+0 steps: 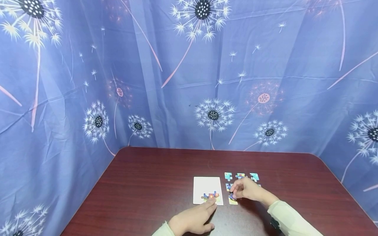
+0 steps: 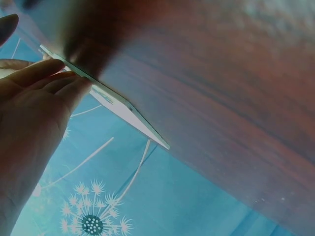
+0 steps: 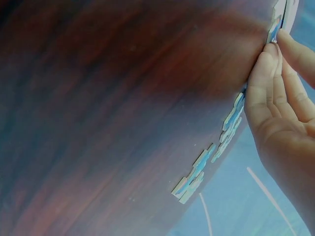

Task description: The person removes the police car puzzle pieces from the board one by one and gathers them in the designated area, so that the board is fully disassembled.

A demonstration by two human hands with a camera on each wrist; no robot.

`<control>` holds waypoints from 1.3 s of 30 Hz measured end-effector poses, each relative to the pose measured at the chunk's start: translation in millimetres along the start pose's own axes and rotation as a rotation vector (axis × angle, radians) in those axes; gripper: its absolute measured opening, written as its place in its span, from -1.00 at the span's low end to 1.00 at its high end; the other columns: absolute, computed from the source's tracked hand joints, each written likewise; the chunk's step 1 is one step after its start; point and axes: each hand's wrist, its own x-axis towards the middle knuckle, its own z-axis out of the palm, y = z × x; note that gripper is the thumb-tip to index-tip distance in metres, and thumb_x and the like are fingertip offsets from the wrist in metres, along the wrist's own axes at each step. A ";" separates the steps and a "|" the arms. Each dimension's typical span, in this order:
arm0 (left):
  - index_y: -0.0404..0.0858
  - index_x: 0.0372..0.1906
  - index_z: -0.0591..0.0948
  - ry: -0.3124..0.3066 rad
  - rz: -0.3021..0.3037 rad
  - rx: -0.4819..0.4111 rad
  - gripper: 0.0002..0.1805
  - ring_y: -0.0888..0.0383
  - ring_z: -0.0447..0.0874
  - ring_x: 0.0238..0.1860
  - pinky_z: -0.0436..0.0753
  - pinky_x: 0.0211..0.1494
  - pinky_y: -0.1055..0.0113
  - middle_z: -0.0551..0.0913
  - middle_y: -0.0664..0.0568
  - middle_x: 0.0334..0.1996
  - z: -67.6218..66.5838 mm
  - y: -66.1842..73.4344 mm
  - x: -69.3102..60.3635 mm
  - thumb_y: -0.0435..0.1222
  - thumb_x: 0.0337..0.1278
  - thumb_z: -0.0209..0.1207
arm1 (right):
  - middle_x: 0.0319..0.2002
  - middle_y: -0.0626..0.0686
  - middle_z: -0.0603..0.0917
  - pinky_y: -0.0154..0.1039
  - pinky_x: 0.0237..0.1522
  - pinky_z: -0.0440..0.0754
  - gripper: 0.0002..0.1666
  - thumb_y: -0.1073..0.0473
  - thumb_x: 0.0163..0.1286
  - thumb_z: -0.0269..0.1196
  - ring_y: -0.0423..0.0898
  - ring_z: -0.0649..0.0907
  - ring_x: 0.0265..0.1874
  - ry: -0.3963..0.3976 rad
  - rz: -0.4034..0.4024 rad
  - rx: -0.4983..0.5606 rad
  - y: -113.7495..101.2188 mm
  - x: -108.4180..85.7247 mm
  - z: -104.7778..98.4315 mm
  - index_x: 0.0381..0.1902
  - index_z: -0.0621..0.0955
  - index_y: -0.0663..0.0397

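A white puzzle board (image 1: pixel 206 185) lies flat on the table, with a few joined jigsaw pieces (image 1: pixel 205 197) along its lower right part. My left hand (image 1: pixel 195 218) rests its extended fingertips on those pieces at the board's near edge; the left wrist view shows the fingers (image 2: pixel 74 88) over the board (image 2: pixel 133 115). Just right of the board, my right hand (image 1: pixel 248 190) curls its thumb and fingers at a yellow-and-blue puzzle piece (image 1: pixel 233 201), pinching its upper end. From the right wrist, this piece (image 3: pixel 274 30) appears at the fingertips, partly covered.
Loose puzzle pieces lie around the right hand: a light blue one (image 1: pixel 228 176), a colourful one (image 1: pixel 241 175) and another light blue one (image 1: pixel 254 177) form the far row. Others are partly under the hand. A dandelion-patterned blue curtain (image 1: pixel 177 108) surrounds the dark red table (image 1: pixel 141 183).
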 end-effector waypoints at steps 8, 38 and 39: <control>-0.41 0.36 0.33 0.001 0.013 -0.015 -0.31 0.08 0.16 0.44 0.26 0.39 0.36 0.22 -0.21 0.42 -1.4 -0.9 -1.3 -0.04 0.29 0.09 | -0.47 0.12 0.69 -0.38 -0.54 0.55 -0.86 0.41 0.17 0.32 -0.21 0.61 -0.55 -0.010 -0.018 0.005 -3.3 -0.7 -2.2 -0.28 0.65 0.35; -0.38 0.38 0.30 -0.052 0.018 0.082 -0.24 0.09 0.11 0.45 0.19 0.42 0.38 0.25 -0.16 0.41 -1.8 17.8 13.8 0.06 0.29 0.09 | -0.34 0.12 0.72 -0.37 -0.34 0.60 -0.84 0.36 0.25 0.29 -0.18 0.64 -0.41 -0.122 -0.082 0.020 -30.4 57.6 36.8 -0.20 0.69 0.30; -0.38 0.38 0.30 -0.050 0.018 0.083 -0.24 0.09 0.12 0.45 0.20 0.42 0.38 0.26 -0.16 0.41 -2.3 17.7 13.7 0.06 0.29 0.09 | -0.36 0.11 0.72 -0.37 -0.36 0.61 -0.83 0.35 0.25 0.30 -0.19 0.63 -0.44 -0.132 -0.079 0.026 -31.1 58.7 38.1 -0.20 0.69 0.30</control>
